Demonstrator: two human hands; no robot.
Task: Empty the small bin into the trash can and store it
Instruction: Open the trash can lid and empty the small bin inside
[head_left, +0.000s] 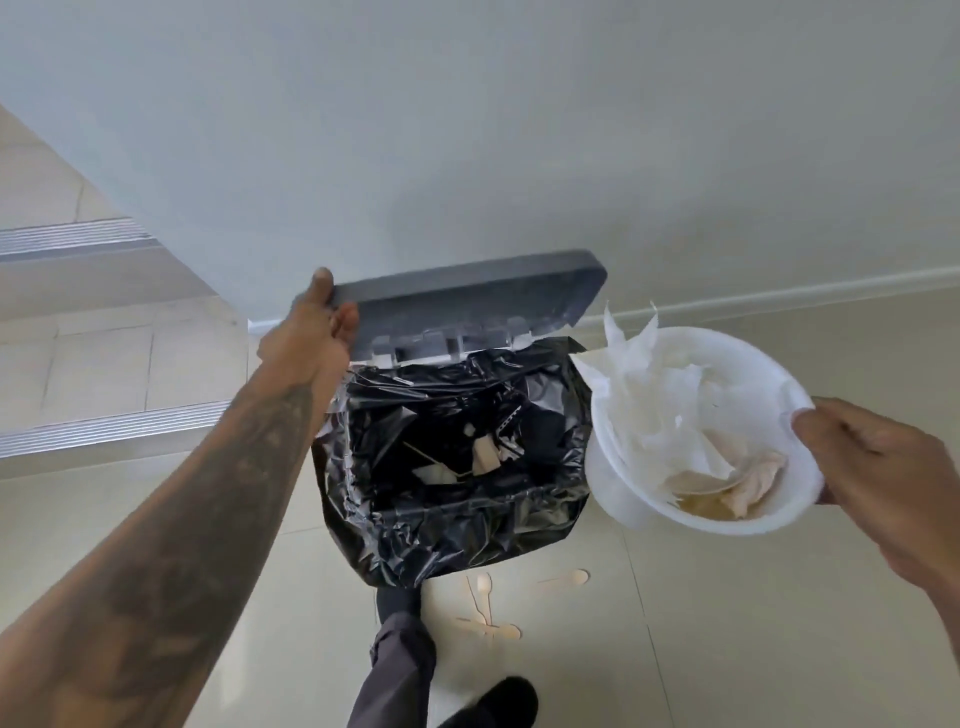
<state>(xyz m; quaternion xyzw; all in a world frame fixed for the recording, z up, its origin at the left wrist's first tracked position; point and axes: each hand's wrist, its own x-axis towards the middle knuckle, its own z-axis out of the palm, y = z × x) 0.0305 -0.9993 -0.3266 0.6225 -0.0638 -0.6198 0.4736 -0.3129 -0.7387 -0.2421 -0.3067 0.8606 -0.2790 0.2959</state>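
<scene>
The trash can (452, 540) stands against the wall, lined with a black bag, with a few scraps at its bottom. Its grey lid (467, 301) is raised, and my left hand (311, 338) grips the lid's left corner. To the right of the can, my right hand (883, 467) holds the small white bin (623, 499) by its rim, tilted toward me. Crumpled white paper and tissue (670, 410) fill the bin and stick out at its upper left.
Several wooden spoons (485, 608) lie on the tiled floor in front of the can. My foot (397, 603) rests at the can's base, another shoe (498, 701) lower down. Steps with ribbed metal edges (104, 426) rise at the left. A white wall stands behind.
</scene>
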